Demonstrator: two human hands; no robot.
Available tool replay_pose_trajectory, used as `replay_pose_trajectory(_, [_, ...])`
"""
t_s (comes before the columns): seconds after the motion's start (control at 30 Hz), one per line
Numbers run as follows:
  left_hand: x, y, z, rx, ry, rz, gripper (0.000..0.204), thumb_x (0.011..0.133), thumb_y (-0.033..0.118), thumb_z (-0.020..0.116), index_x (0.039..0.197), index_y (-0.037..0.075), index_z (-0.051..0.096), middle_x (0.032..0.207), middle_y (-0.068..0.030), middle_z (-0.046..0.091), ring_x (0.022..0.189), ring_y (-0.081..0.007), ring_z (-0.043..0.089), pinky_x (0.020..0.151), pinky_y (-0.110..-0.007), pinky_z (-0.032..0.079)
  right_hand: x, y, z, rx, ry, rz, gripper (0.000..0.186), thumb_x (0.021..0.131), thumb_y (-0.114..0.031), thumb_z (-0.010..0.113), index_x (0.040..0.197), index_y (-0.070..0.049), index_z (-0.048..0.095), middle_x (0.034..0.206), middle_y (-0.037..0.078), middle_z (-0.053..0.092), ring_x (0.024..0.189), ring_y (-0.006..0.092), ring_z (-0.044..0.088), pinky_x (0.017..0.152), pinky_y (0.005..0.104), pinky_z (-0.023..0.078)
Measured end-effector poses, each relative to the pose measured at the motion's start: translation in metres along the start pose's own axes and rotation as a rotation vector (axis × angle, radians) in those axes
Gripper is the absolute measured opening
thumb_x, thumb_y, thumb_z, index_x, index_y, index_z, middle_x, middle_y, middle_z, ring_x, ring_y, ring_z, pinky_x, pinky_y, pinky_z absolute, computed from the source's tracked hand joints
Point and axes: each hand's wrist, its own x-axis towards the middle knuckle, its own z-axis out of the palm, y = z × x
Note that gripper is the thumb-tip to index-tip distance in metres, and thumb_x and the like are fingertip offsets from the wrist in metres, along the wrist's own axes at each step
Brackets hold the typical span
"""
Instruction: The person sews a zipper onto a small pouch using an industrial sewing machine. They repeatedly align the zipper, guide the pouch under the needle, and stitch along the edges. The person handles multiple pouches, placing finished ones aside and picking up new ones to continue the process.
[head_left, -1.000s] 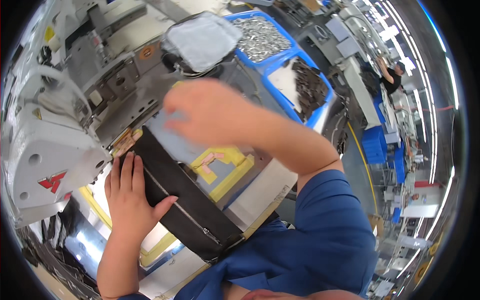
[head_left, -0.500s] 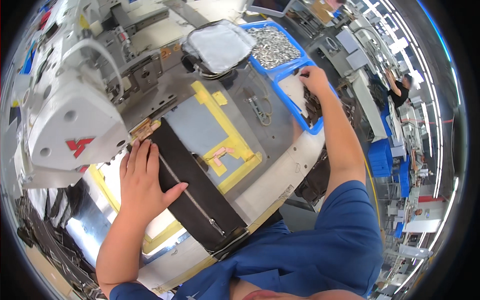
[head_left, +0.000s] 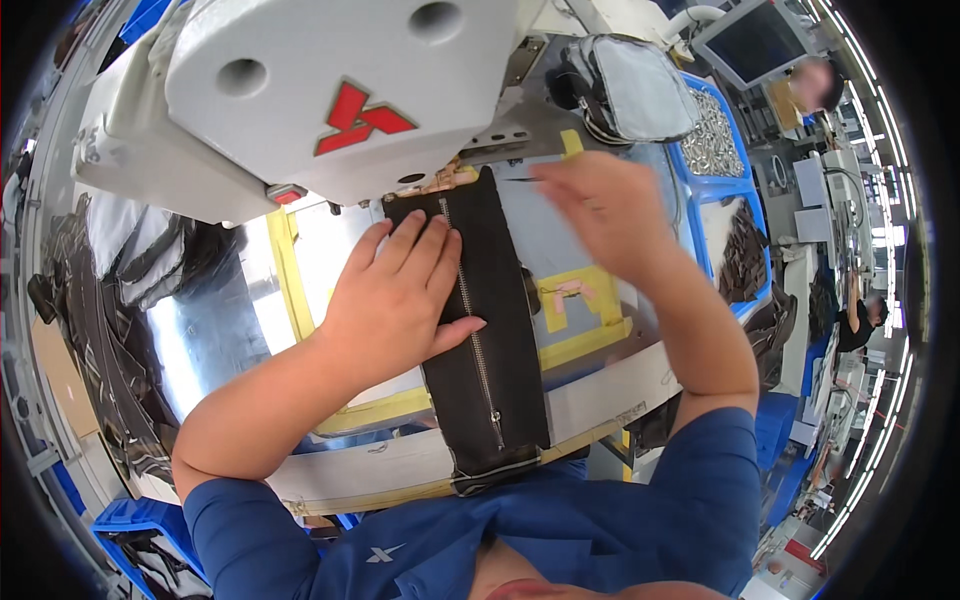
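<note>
A long black fabric panel (head_left: 510, 340) with a metal zipper (head_left: 477, 350) down its length lies under the sewing machine head (head_left: 330, 90). Its far end reaches the machine's working area, and its near end hangs at the table's front edge. My left hand (head_left: 390, 305) rests flat on the panel's left half, fingers stretched out, thumb across the zipper. To the panel's right, my right hand (head_left: 610, 215) is raised, somewhat blurred, with fingertips pinched on a small dark strip (head_left: 523, 180). The zipper's slider (head_left: 496, 418) sits near the panel's close end.
At the right, a blue bin holds dark fabric strips (head_left: 742, 255); behind it another has small silvery metal parts (head_left: 710, 135). Grey-white padded pieces (head_left: 645, 90) are stacked at the back. Yellow tape (head_left: 585, 345) marks the table. Dark fabric pieces (head_left: 110, 370) lie at the left.
My right hand has left the bin of dark strips and come leftward toward the panel's far end with one strip. My left hand stays flat on the panel. The whole view has swung.
</note>
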Motion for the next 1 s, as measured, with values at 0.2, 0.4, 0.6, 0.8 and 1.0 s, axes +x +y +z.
replay_pose_trajectory(0.2, [0.0, 0.0, 0.003, -0.046, 0.009, 0.02, 0.081, 0.088, 0.06, 0.074, 0.137, -0.003, 0.066, 0.142, -0.0203, 0.065, 0.134, -0.036, 0.061, 0.114, -0.05, 0.046, 0.017, -0.013, 0.065, -0.06, 0.024, -0.255, 0.019, 0.09, -0.01, 0.079, 0.109, -0.007, 0.078, 0.095, 0.008, 0.076, 0.082, 0.0296, 0.075, 0.07, 0.0408, 0.059])
replay_pose_trajectory(0.4, [0.001, -0.001, 0.004, -0.051, 0.034, 0.024, 0.077, 0.086, 0.059, 0.076, 0.13, -0.003, 0.069, 0.138, -0.0195, 0.067, 0.131, -0.0351, 0.063, 0.112, -0.049, 0.047, 0.006, -0.011, 0.067, -0.139, -0.049, -0.416, 0.035, 0.081, -0.013, 0.07, 0.115, -0.002, 0.071, 0.101, 0.007, 0.071, 0.09, 0.0271, 0.074, 0.077, 0.0391, 0.06])
replay_pose_trajectory(0.6, [-0.002, 0.0, 0.003, -0.064, 0.07, 0.055, 0.068, 0.08, 0.055, 0.081, 0.117, -0.003, 0.074, 0.129, -0.0191, 0.07, 0.124, -0.0352, 0.066, 0.109, -0.048, 0.05, 0.008, -0.019, 0.065, -0.136, -0.1, -0.377, 0.03, 0.081, -0.013, 0.071, 0.109, -0.003, 0.072, 0.103, 0.008, 0.071, 0.097, 0.0276, 0.073, 0.084, 0.041, 0.059])
replay_pose_trajectory(0.8, [-0.001, -0.002, 0.002, -0.096, 0.095, 0.057, 0.067, 0.078, 0.052, 0.083, 0.115, -0.003, 0.074, 0.126, -0.0195, 0.071, 0.12, -0.0359, 0.067, 0.106, -0.048, 0.052, 0.016, -0.018, 0.063, -0.015, -0.109, -0.325, 0.02, 0.084, -0.012, 0.076, 0.103, -0.005, 0.074, 0.124, 0.009, 0.075, 0.112, 0.0296, 0.072, 0.095, 0.0429, 0.058])
replay_pose_trajectory(1.0, [0.0, -0.007, 0.006, -0.132, 0.13, -0.021, 0.074, 0.08, 0.052, 0.082, 0.125, -0.005, 0.07, 0.132, -0.021, 0.069, 0.121, -0.0371, 0.066, 0.106, -0.048, 0.051, 0.017, -0.014, 0.063, -0.002, -0.167, -0.328, 0.019, 0.085, -0.011, 0.076, 0.103, -0.005, 0.075, 0.13, 0.009, 0.075, 0.118, 0.029, 0.07, 0.1, 0.0432, 0.055])
